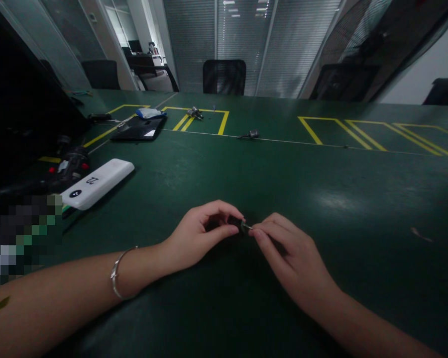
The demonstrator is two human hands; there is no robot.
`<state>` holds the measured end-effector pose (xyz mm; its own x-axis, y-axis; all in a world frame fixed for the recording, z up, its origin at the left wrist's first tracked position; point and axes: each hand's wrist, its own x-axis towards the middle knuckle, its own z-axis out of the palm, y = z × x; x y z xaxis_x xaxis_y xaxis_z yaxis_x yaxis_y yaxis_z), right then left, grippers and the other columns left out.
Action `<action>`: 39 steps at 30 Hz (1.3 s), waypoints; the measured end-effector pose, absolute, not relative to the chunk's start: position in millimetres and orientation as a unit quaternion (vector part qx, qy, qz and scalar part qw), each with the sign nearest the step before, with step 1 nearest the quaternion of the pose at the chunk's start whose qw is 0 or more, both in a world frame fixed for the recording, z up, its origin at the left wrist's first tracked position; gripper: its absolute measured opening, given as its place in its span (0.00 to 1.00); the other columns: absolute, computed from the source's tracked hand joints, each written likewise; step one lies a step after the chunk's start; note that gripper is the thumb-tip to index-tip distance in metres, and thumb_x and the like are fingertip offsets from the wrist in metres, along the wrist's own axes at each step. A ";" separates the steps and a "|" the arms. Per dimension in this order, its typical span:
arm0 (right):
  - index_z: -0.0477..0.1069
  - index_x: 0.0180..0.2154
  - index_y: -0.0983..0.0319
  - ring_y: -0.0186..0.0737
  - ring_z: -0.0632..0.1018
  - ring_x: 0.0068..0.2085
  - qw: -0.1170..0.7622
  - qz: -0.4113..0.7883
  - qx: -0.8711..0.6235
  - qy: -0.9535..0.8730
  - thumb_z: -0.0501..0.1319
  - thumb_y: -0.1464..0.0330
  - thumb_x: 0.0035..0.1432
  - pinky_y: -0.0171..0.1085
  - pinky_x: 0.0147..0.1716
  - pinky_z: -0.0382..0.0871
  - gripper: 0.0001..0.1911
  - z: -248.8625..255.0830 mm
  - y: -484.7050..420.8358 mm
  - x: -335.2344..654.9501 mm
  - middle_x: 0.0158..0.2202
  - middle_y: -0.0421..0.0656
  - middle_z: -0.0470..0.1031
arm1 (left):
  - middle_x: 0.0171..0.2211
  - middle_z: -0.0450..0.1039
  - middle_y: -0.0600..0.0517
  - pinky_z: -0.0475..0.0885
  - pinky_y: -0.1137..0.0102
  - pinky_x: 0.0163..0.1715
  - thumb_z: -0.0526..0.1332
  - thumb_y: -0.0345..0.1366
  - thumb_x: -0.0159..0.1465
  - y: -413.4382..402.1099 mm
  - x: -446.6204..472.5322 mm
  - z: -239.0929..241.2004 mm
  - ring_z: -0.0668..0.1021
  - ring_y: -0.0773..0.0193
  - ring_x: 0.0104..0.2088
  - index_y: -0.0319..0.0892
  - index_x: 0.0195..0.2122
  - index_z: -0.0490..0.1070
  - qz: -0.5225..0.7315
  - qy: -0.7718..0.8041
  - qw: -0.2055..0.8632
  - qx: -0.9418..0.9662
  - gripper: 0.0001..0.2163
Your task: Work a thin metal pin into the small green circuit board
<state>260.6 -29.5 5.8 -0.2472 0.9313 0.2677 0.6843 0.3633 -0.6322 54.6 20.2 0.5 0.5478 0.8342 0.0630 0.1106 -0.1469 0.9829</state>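
Observation:
My left hand [197,233], with a silver bracelet [114,276] on its wrist, pinches a small dark part [242,225] between thumb and fingers. The part's right end looks metallic; its exact kind is too small and dim to make out. From the right, my right hand [287,248] closes thumb and forefinger on a thin metal pin-like piece [248,227], whose left end meets the dark part. Most of both pieces is hidden by my fingertips. Both hands are just above the green table [216,308], near its front.
A white power bank [99,184] marked 22 lies to the left, beside a dark device with red buttons [72,166]. Farther back are a black tablet-like slab [138,130], a blue-white packet [151,114], metal fittings [195,113] and a small dark cylindrical part [253,134]. Yellow tape marks the table.

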 end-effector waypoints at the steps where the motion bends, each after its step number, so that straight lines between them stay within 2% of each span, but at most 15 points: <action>1: 0.74 0.33 0.60 0.38 0.75 0.33 0.309 0.193 -0.530 -0.766 0.52 0.67 0.67 0.37 0.30 0.69 0.14 5.4 -29.5 260.6 0.33 0.43 0.74 | 0.43 0.76 0.48 0.73 0.66 0.44 0.63 0.31 0.64 20.2 54.7 0.0 0.77 0.61 0.43 0.40 0.45 0.73 0.333 0.343 0.557 0.679 0.09; 6: 0.74 0.34 0.60 0.39 0.75 0.33 0.294 0.181 -0.542 -0.766 0.53 0.67 0.67 0.38 0.32 0.68 0.13 4.2 -28.9 261.1 0.33 0.43 0.73 | 0.42 0.75 0.48 0.74 0.66 0.45 0.63 0.28 0.64 19.1 55.0 -2.5 0.78 0.62 0.43 0.39 0.45 0.69 0.381 0.306 0.579 0.653 0.09; 14: 0.75 0.34 0.59 0.40 0.75 0.33 0.284 0.169 -0.553 -0.765 0.53 0.67 0.66 0.38 0.31 0.68 0.13 4.9 -28.5 261.4 0.33 0.43 0.73 | 0.44 0.73 0.48 0.76 0.71 0.44 0.60 0.27 0.66 18.5 52.3 0.9 0.77 0.64 0.44 0.40 0.47 0.75 0.384 0.298 0.567 0.665 0.10; 27: 0.75 0.35 0.59 0.40 0.74 0.34 0.276 0.185 -0.545 -0.769 0.53 0.67 0.67 0.40 0.32 0.66 0.12 9.1 -27.7 263.4 0.33 0.43 0.73 | 0.41 0.77 0.48 0.76 0.67 0.45 0.65 0.27 0.62 19.5 55.4 5.5 0.80 0.61 0.43 0.38 0.42 0.75 0.394 0.283 0.530 0.695 0.07; 34: 0.75 0.34 0.59 0.40 0.74 0.34 0.288 0.200 -0.530 -0.772 0.53 0.68 0.67 0.40 0.33 0.66 0.13 10.8 -26.8 261.9 0.33 0.42 0.73 | 0.40 0.79 0.49 0.76 0.69 0.44 0.67 0.24 0.60 17.3 55.2 5.3 0.80 0.62 0.42 0.38 0.38 0.76 0.405 0.276 0.589 0.643 0.07; 39: 0.75 0.34 0.60 0.39 0.74 0.34 0.299 0.219 -0.522 -0.768 0.53 0.67 0.67 0.39 0.32 0.65 0.13 8.0 -27.9 261.8 0.33 0.42 0.73 | 0.38 0.79 0.49 0.77 0.72 0.39 0.67 0.25 0.60 18.3 56.9 5.0 0.80 0.66 0.37 0.37 0.39 0.76 0.394 0.277 0.638 0.601 0.07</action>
